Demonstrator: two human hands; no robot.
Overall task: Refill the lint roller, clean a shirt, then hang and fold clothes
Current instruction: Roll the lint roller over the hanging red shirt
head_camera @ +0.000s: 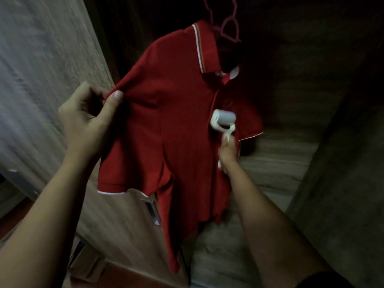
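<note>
A red polo shirt [178, 129] with white-trimmed collar and sleeves hangs on a pink hanger [229, 28] inside a dark wardrobe. My left hand [89, 119] pinches the shirt's shoulder seam at the left, thumb on top, pulling the cloth taut. My right hand [228, 151] grips the white handle of a lint roller [223, 120]. The roller's pale grey head presses against the shirt's chest, just right of the button placket. The handle's lower end is hidden in my fist.
A wood-grain wardrobe door [41, 69] stands open at the left. A drawer front with a recessed metal handle [152, 213] sits below the shirt. A wooden shelf [276, 163] lies behind the shirt, and a dark wardrobe panel [342, 183] rises at the right.
</note>
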